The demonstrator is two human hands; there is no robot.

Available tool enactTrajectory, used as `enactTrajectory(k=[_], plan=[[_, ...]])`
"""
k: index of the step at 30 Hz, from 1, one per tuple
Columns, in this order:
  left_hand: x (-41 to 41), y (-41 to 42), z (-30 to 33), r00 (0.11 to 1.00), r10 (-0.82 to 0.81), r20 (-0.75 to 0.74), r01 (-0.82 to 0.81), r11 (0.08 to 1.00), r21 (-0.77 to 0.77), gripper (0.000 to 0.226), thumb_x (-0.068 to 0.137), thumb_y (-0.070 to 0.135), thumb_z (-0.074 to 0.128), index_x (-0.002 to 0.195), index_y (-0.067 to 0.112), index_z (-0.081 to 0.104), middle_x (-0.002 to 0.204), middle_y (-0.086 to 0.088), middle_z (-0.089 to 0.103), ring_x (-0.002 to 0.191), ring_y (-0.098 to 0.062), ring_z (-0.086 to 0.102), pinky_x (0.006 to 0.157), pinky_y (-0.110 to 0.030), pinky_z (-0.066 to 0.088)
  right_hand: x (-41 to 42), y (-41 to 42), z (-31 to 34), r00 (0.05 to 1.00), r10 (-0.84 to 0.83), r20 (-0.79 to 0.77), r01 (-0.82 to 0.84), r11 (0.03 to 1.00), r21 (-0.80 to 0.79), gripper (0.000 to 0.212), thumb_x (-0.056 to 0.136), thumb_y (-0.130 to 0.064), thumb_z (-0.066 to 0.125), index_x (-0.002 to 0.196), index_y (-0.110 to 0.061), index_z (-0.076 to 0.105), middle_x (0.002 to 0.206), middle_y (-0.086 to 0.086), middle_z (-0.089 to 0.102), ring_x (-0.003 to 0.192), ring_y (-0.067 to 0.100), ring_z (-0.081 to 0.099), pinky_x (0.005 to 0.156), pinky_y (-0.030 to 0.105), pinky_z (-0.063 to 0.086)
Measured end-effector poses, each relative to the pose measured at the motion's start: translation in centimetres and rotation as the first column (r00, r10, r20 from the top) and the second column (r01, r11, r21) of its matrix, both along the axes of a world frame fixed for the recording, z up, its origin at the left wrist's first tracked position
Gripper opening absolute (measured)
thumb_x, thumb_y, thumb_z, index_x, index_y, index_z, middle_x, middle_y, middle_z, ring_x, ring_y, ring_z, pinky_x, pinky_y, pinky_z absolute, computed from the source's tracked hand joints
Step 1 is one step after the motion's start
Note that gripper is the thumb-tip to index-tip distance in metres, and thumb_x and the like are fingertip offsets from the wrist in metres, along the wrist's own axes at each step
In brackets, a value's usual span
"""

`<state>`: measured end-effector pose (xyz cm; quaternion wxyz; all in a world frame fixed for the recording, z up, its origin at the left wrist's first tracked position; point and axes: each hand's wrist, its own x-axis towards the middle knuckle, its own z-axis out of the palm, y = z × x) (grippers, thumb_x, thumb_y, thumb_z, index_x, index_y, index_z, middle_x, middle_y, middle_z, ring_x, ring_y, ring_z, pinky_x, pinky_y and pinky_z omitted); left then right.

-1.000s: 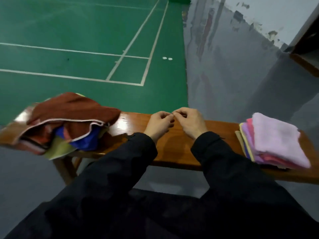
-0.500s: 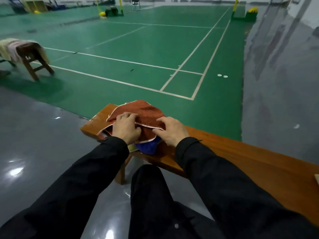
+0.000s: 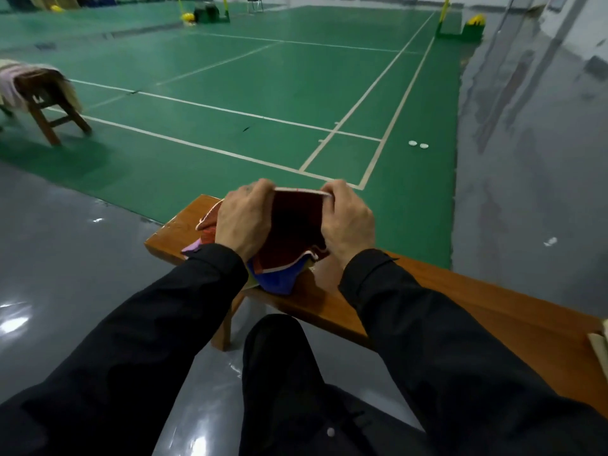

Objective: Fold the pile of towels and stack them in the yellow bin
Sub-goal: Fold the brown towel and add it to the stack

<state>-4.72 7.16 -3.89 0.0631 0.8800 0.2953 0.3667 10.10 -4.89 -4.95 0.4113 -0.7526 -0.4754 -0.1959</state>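
Far to my left a stool [image 3: 49, 103] draped with cloth stands on the court, no part of my work. Nearer, at the left end of the bench [image 3: 460, 291], lies the unfolded pile of towels [image 3: 276, 279]: a purple corner pokes out at the left and a blue one sags over the front edge.

Half a second ago both my hands lay flat on top of that heap. Now my left hand [image 3: 245, 222] has curled its fingers round one top corner of the brown towel [image 3: 292, 228], white trim showing along the edge, and lifted it. My right hand [image 3: 347, 220] pinches the other top corner, so the hem is stretched level between them and the cloth hangs down toward me, its lower part resting on the heap.

I judge that this towel is now picked out from the rest and I am starting to raise it clear for folding. The fold itself is not yet begun.

At the far right edge only a pale sliver of cloth [image 3: 600, 343] sits on the bench. No yellow bin is in view.
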Motion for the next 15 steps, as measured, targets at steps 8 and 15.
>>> enactTrajectory(k=[8, 15], plan=[[6.0, -7.8, 14.0, 0.900, -0.292, 0.324, 0.303, 0.953, 0.017, 0.022, 0.107, 0.023, 0.041, 0.099, 0.005, 0.050, 0.070, -0.001, 0.049, 0.062, -0.022, 0.046, 0.061, -0.035, 0.033, 6.9, -5.6, 7.5, 0.981, -0.191, 0.040, 0.179, 0.964, 0.196, 0.010, 0.095, -0.020, 0.058, 0.101, -0.016, 0.065, 0.097, 0.002, 0.062, 0.085, 0.023, 0.059, 0.070, 0.037, 0.048], [12.2, -13.3, 14.3, 0.707, -0.320, 0.630, 0.696, 0.469, -0.543, 0.027, 0.106, 0.020, 0.045, 0.080, 0.018, 0.054, 0.071, 0.003, 0.048, 0.061, -0.009, 0.046, 0.062, -0.029, 0.040, 11.6, -14.0, 10.9, 0.884, -0.213, -0.416, 0.339, 0.905, 0.256, 0.022, 0.099, -0.013, 0.045, 0.105, -0.016, 0.065, 0.092, -0.005, 0.065, 0.084, 0.016, 0.057, 0.069, 0.028, 0.038]])
